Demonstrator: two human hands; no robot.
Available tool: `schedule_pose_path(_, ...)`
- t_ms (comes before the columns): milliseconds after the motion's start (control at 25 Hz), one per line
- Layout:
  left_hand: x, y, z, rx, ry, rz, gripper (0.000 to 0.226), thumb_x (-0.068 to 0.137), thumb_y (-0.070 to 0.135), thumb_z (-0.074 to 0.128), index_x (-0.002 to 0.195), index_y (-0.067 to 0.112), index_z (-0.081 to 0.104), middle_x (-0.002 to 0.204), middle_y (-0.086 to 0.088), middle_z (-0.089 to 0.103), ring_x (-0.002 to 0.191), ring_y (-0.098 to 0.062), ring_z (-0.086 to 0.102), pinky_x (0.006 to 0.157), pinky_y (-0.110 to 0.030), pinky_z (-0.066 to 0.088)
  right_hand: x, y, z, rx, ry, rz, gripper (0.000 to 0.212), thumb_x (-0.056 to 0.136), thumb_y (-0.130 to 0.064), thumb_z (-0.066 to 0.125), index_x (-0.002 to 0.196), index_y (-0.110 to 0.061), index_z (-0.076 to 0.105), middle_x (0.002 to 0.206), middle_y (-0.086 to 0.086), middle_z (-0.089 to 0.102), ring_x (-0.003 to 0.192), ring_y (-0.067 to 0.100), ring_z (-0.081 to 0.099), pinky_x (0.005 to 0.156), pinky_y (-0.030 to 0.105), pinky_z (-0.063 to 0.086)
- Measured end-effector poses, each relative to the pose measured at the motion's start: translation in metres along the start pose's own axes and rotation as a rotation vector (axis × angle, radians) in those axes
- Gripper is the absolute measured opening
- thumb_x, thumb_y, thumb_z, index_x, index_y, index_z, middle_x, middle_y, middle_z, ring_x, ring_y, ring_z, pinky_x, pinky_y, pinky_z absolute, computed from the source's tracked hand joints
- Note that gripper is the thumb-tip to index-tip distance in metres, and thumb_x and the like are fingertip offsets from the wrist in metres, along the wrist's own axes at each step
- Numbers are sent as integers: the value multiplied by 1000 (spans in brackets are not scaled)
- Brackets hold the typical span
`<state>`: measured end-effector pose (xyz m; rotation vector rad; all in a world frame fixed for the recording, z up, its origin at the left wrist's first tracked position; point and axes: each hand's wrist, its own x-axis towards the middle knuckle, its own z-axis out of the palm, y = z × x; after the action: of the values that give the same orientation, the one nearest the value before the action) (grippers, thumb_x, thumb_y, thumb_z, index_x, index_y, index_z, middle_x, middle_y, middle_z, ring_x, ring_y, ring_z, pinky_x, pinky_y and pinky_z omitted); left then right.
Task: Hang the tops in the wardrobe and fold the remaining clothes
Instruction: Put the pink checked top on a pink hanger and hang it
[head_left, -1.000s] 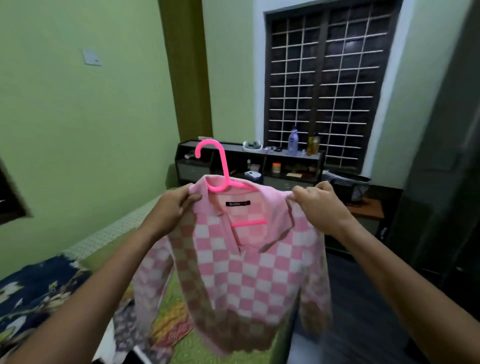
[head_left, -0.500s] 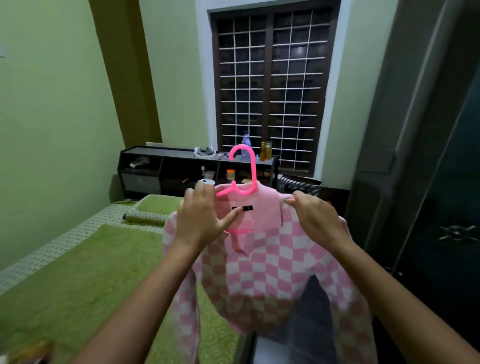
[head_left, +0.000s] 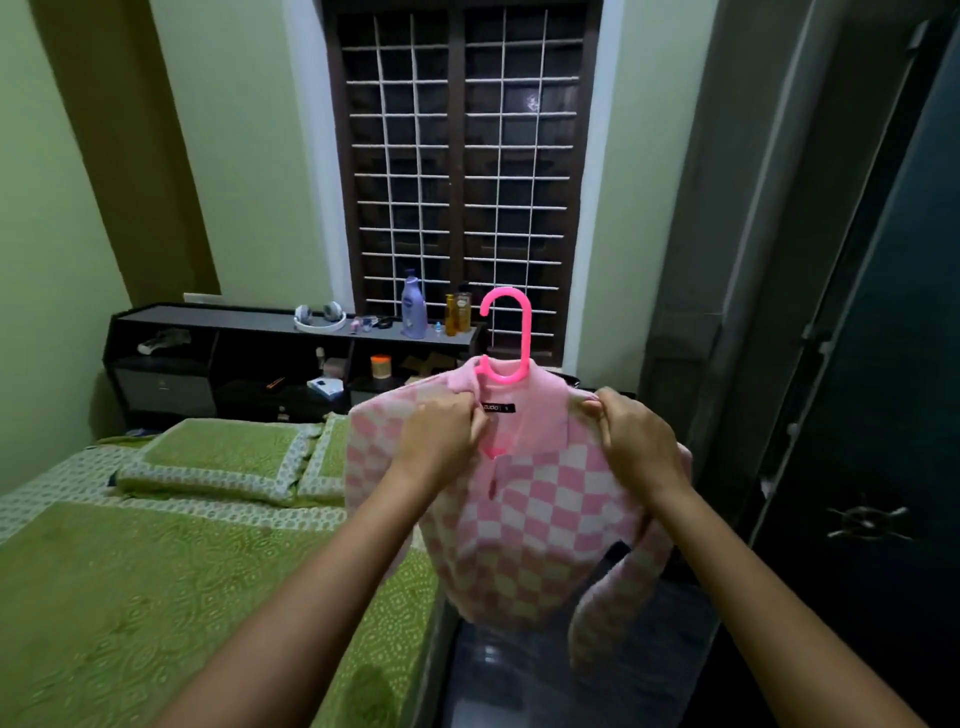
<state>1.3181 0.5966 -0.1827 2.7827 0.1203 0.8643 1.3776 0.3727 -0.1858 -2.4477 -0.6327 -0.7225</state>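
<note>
My left hand (head_left: 441, 441) pinches the collar of the pink checked top (head_left: 519, 525) just left of its neck label, fingers curled into the cloth. My right hand (head_left: 636, 441) grips the top at the right shoulder, thumb and fingers closed on the knit. Between my hands the top hangs in the air on a pink hanger (head_left: 506, 343), whose hook stands upright above the neckline, open to the left. The body of the top drops straight down and one sleeve dangles lower on the right.

Under the hem is a strip of dark floor (head_left: 545, 675), which runs between the bed edge on the left and the wardrobe (head_left: 883, 415) on the right. The wardrobe's dark door stands near my right arm, with a metal handle (head_left: 867, 522) low on it.

The bed (head_left: 130, 597) fills the near left, covered with a green patterned spread, with two pillows (head_left: 223, 457) at its far end. Beyond them a low black shelf unit (head_left: 208, 358) runs along the far wall, bearing headphones (head_left: 319, 317), a purple bottle (head_left: 413, 306) and two amber bottles (head_left: 457, 314). Above it is a barred window (head_left: 457, 171), dark outside, set in a pale green wall.
</note>
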Motion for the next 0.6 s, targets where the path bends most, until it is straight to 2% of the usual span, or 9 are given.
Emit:
schedule_pose_path(120,54,-9,36,-78,-20,113,33,99,34,38,84,10,54,89,-14,64,84,-36,61,63,-40,40,42,41,27,71,30,65,25,101,-23,41,79,-13,46,81,14,64,71,34,55,56,37,32)
schedule_pose_path(200,91,-40,46,-27,180,219,38,99,42,32,87,13,53,85,-9,61,80,-31,59,62,-39,43,73,69,37,90,40,84,27,101,-27,42,83,-9,52,80,13,64,73,36,57,59,41,40)
schedule_pose_path(280,143,-75,48,-60,368,205,37,96,45,33,97,14,54,92,-9,57,85,-30,54,72,-41,44,109,90,42,86,35,84,30,100,-29,42,82,-8,53,74,8,61,70,33,55,59,40,40)
schedule_pose_path(320,172,-88,49,-49,321,219,43,94,50,31,101,16,55,98,-8,55,92,-29,51,78,-41,41,128,98,44,74,41,83,30,100,-29,42,81,-7,52,73,7,60,70,32,55,59,40,39)
schedule_pose_path(360,202,-96,51,-38,170,275,53,91,60,25,102,18,55,99,-5,54,95,-27,50,78,-39,38,145,105,45,62,49,84,29,100,-27,43,81,-8,52,73,6,59,70,32,55,58,39,38)
schedule_pose_path(440,255,-96,65,-58,-168,389,71,80,79,8,91,22,48,84,1,53,84,-28,55,67,-35,34,176,119,48,25,81,81,26,100,-26,43,78,-15,48,70,1,56,69,31,55,56,38,35)
schedule_pose_path(480,279,-90,80,-99,-237,423,70,79,81,6,87,21,42,78,1,51,78,-30,56,63,-35,34,191,129,48,17,96,92,26,100,-28,42,76,-20,45,68,-2,53,69,29,54,55,37,34)
schedule_pose_path(520,296,-81,97,-137,-216,451,62,83,75,10,87,20,39,77,0,52,76,-32,57,60,-36,33,202,139,48,15,107,109,26,100,-31,42,76,-22,44,67,-4,52,68,28,53,55,37,35)
schedule_pose_path(600,326,-64,135,-157,-49,486,39,95,54,25,90,19,41,84,-7,58,81,-35,59,59,-35,31,217,162,50,35,135,144,28,100,-34,43,80,-17,52,69,-4,56,68,23,54,60,40,42)
